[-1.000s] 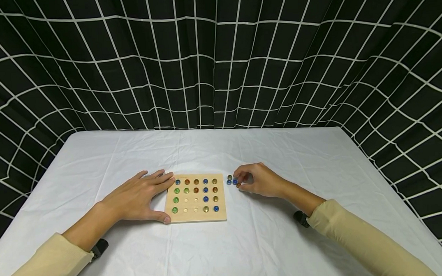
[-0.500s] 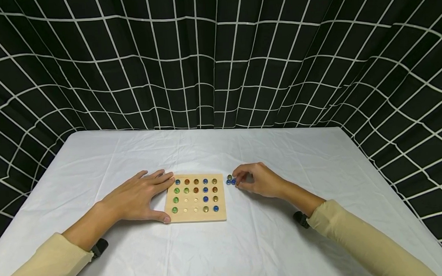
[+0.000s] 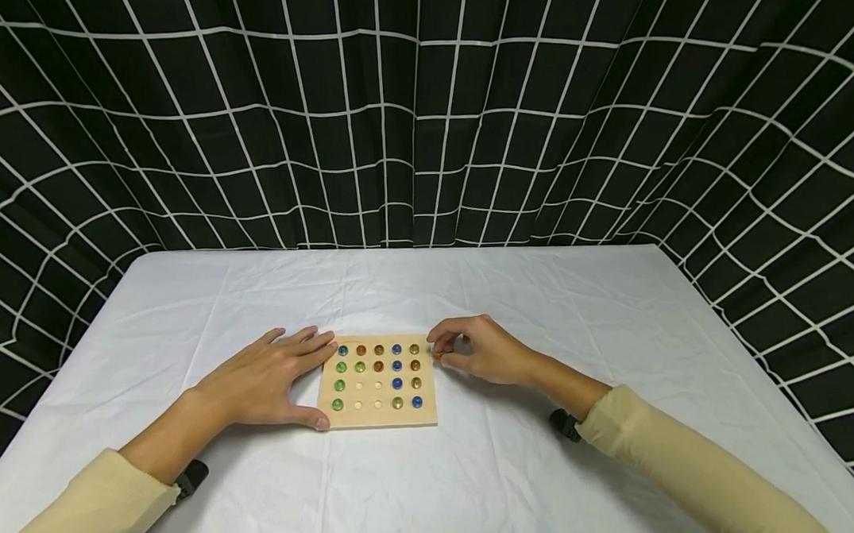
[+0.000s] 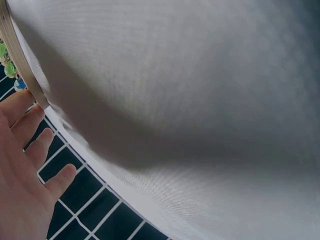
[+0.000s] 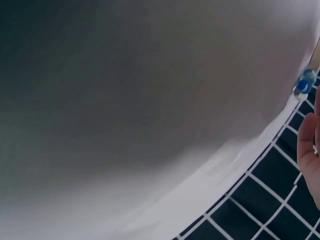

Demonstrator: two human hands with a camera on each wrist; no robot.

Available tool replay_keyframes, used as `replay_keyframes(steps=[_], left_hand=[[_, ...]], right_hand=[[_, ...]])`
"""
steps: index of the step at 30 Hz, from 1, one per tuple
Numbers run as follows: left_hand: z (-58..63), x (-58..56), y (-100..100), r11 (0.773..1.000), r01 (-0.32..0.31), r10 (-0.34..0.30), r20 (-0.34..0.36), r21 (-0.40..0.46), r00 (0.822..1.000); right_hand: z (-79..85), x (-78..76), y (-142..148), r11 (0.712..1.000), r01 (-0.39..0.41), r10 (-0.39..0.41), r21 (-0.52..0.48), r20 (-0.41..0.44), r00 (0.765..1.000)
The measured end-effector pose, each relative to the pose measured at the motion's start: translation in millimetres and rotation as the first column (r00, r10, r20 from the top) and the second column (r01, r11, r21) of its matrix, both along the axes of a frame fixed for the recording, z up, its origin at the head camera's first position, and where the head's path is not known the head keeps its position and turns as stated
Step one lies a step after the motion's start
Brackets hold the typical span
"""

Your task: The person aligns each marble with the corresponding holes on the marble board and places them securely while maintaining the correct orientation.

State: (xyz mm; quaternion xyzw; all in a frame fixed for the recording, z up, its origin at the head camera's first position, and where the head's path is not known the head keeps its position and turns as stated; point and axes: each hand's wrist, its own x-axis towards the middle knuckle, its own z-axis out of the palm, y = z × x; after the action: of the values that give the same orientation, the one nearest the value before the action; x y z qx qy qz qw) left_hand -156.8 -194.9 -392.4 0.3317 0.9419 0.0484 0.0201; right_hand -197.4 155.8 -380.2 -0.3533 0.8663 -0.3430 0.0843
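Observation:
A pale wooden board lies on the white cloth, with glass marbles in rows of round hollows. Green marbles stand along its left side; blue, amber and yellowish ones fill other spots. Several bare hollows show at the lower middle. My left hand lies spread with straight fingers, index fingertip at the upper left corner and thumb at the lower left corner. Beside the right edge, my right hand pinches an amber marble between thumb and fingers. A blue marble shows beyond that hand in the right wrist view.
The white tablecloth covers the table, lightly wrinkled. Behind it hangs a black curtain with a white grid, which also runs along both sides. The loose marbles right of the board are hidden behind the right hand in the head view.
My right hand has moved left, toward the board's right edge, with the amber marble now in its fingertips. It now covers the loose marbles seen before. The left hand has stayed in place.

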Motion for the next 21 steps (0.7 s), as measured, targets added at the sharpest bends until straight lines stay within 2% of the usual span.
replay_keyframes(steps=[13, 21], left_hand=[[-0.3, 0.2, -1, 1.000, 0.007, -0.007, -0.008, 0.001, 1.000], [-1.2, -0.6, 0, 1.000, 0.003, -0.003, 0.001, -0.002, 1.000]], right_hand=[[1.5, 2.1, -25, 0.998, -0.059, 0.059, -0.035, 0.014, 0.998], [3.0, 5.3, -40, 0.995, -0.095, 0.095, -0.016, 0.004, 0.995]])
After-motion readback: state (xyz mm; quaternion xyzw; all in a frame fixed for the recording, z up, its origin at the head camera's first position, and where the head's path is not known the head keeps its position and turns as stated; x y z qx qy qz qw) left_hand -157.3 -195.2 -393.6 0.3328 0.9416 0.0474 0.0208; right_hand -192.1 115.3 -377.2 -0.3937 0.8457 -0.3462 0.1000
